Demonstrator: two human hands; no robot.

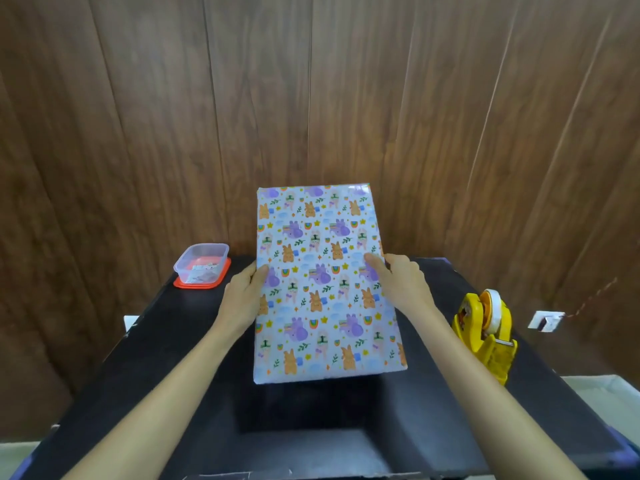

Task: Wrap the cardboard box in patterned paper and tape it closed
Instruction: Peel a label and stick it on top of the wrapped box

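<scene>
The box (pixel 322 285) is fully covered in white paper printed with orange bunnies, purple animals and rainbows. It is lifted off the black table (pixel 138 375) and tilted up, its patterned face toward me. My left hand (pixel 242 299) grips its left edge, thumb on the front. My right hand (pixel 398 282) grips the right edge, thumb lying across the front face. The box's back and underside are hidden.
A yellow tape dispenser (pixel 486 334) with a white roll stands on the table at the right. A clear plastic container on an orange lid (pixel 202 266) sits at the back left corner. A wood-panelled wall (pixel 311 98) rises right behind the table.
</scene>
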